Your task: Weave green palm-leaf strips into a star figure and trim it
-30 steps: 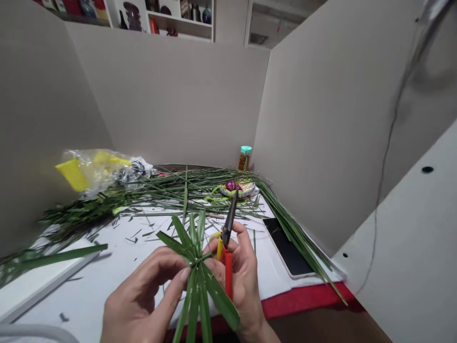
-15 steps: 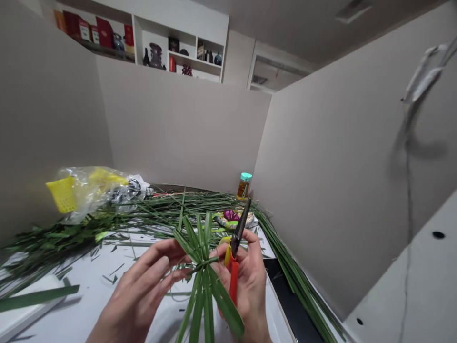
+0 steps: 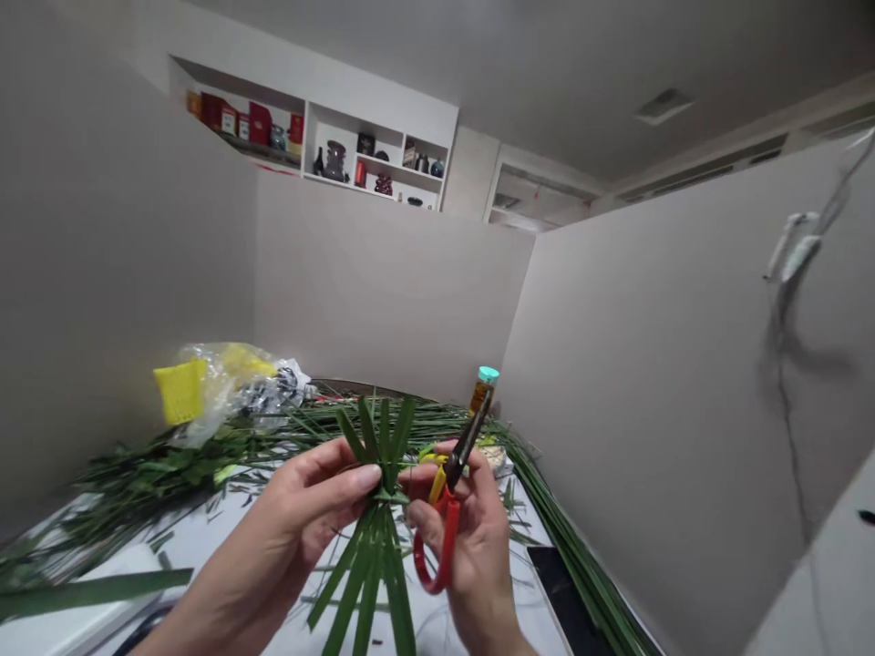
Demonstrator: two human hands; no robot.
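Note:
Green leaf strips (image 3: 373,556), gathered at a tied middle, fan out upward and downward between my hands. My left hand (image 3: 311,501) pinches the bundle at its tied middle, thumb in front. In my right hand (image 3: 475,538) are red and yellow-handled scissors (image 3: 447,524), resting across the palm with the dark blades pointing up and right. The right fingers also reach to the bundle's right side; whether they grip it I cannot make out. A partly hidden round woven piece (image 3: 493,453) lies behind the right hand.
Long green leaves (image 3: 567,528) run along the table's right edge and back. A jar with a turquoise lid (image 3: 487,375) stands at the back. On the left are a yellow basket (image 3: 181,392), clear plastic bag (image 3: 236,383), white box (image 3: 102,597) and leaf pile (image 3: 150,469). Walls surround the table.
The view has tilted up. My left hand has closed from loose fingers to a pinch on the bundle's middle. The bundle has turned, and the scissors' red handle loop shows more.

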